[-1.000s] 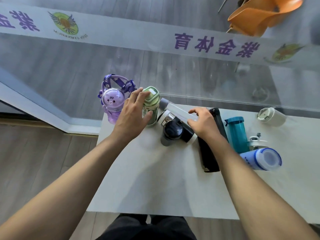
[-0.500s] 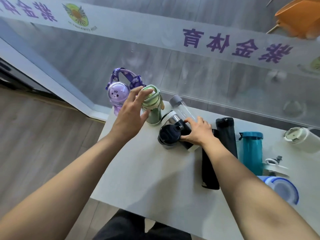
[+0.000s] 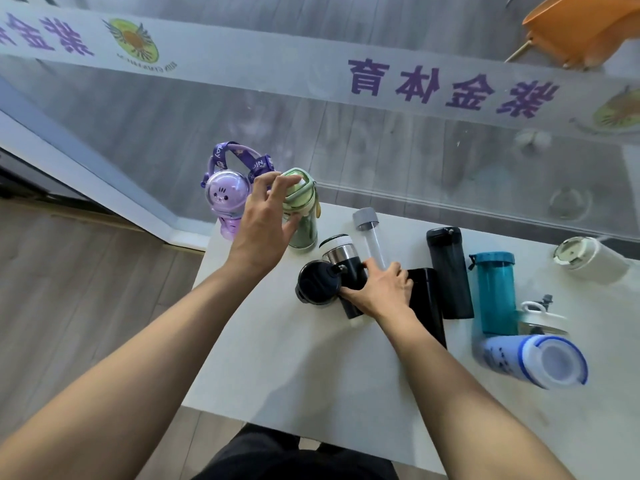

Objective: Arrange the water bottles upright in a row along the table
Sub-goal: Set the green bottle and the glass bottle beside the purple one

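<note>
Your right hand (image 3: 381, 289) has slid left off the black bottles since a second ago and now closes over the steel-and-black flask (image 3: 343, 268), fingers wrapped round its dark body where it lies on the white table (image 3: 277, 358); half a second ago that grip was already forming. Your left hand (image 3: 266, 226) stays at the green bottle (image 3: 299, 216), fingers spread and loosely curled, fingertips (image 3: 287, 183) on its lid; whether the palm presses the body you cannot tell from this angle. The green bottle stands upright at the table's far left corner, just beside the purple bottle (image 3: 227, 199) with its strap, also upright. A black-lidded cup (image 3: 315, 287) sits touching the flask on its left. A clear tube bottle (image 3: 370, 233) with a grey cap lies just behind your right hand. To the right, two black bottles (image 3: 448, 271) lie side by side, then a teal bottle (image 3: 493, 292), a white-and-blue bottle (image 3: 533, 362) on its side near the front, and a white cup (image 3: 588, 259) at the far right edge. The view has swung left since a second ago.
</note>
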Demonstrator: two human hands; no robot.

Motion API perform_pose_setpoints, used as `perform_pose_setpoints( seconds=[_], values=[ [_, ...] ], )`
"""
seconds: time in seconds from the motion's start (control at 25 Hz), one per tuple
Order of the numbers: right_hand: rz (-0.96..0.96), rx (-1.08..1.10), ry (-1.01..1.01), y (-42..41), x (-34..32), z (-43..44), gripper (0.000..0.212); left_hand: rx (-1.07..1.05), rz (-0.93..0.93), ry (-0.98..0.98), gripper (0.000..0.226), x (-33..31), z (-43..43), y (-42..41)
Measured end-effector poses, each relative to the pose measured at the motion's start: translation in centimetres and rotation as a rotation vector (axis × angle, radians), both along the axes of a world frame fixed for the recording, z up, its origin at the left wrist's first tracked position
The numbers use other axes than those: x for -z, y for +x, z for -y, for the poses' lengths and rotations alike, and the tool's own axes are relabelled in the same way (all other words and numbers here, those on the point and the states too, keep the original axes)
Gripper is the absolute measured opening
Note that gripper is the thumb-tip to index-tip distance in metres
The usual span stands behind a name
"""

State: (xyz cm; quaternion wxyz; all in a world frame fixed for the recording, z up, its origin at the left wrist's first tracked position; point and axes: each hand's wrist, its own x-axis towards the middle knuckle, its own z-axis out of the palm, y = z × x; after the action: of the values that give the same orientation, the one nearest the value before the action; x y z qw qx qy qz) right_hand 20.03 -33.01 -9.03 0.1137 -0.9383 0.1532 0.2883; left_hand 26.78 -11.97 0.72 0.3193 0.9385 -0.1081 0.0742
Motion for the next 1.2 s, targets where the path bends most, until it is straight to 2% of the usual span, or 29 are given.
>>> perform_pose_setpoints(
  seconds=[0.48,0.76,0.84,1.0,1.08,1.2],
  values=[
    [-0.078,0.178,0.0,-7.2,-0.8,-1.1,0.076,0.022,0.059,-0.029,0.054,1.3,1.2,2.3],
    [-0.063,0.203,0.031,-8.3,-0.8,-1.1,0.083,0.02,0.038,-0.071,0.051,1.2,1.3,2.3],
    [0.016,0.215,0.019,-7.9,-1.4,-0.9,0.085,0.045,-0.009,-0.085,0.052,0.7,0.6,2.6],
    [0.25,0.192,0.019,-4.9,-2.3,0.0,0.072,0.119,-0.137,-0.081,0.046,-2.0,-0.8,3.7],
    [0.293,0.183,0.047,-2.7,-2.4,0.8,0.064,0.13,-0.177,-0.056,0.048,-3.7,-1.2,4.7],
    [0.285,0.134,0.044,0.1,-2.2,2.1,0.056,0.234,-0.297,0.064,0.064,-5.0,-0.9,5.7]
  ],
)
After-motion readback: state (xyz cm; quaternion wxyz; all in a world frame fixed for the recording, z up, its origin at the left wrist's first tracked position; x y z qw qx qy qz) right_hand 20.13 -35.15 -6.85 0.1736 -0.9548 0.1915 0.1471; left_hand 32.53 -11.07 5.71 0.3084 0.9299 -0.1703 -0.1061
